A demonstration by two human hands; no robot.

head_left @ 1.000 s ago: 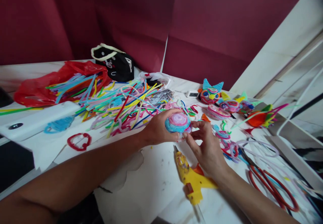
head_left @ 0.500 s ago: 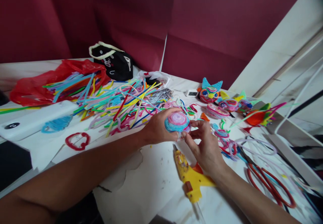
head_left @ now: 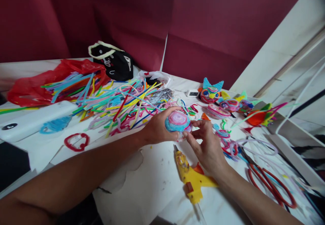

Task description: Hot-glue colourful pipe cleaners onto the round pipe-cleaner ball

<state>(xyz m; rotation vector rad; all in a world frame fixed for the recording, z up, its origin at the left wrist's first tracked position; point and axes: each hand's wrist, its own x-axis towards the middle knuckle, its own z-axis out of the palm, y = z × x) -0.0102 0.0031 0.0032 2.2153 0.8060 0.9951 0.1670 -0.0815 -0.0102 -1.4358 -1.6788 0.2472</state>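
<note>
Fingers of the left hand (head_left: 157,127) wrap a coiled pipe-cleaner ball (head_left: 177,120), thumb on the near side, the others over the far side. Fingers of the right hand (head_left: 209,147) are bunched narrow at the ball's edge, thumb and index close together; whether they pinch a small piece there, cannot tell.

Landmark: yellow glue gun (head_left: 193,182). Ball position: just beyond the gun's nozzle (head_left: 176,148), pink-and-lilac spiral upward, blue band below it. Seems lifted off the tabletop (head_left: 152,184); underside hidden.

Nearest the gun: right forearm (head_left: 248,191), its wrist end crossing the gun's handle in this view; contact not established. Clear glue stick (head_left: 200,215) protrudes from the gun's rear. Right of the gun: red-handled scissors (head_left: 264,181). Beyond it, to the left: heaped pipe cleaners (head_left: 127,106), then a red bag (head_left: 33,86). Beyond it, to the right: a blue-eared animal figure (head_left: 210,93).

Risks (judgement):
1. Gun temperature unknown. If hot, lowering either hand toward the nozzle could burn the fingers; cause, the ball being held so near it.
2. Right forearm drawn back could snag the gun and swing the nozzle round.
3. Coils look soft; too firm a left-hand squeeze may flatten them or work windings loose, particularly if any glue is unset.
</note>
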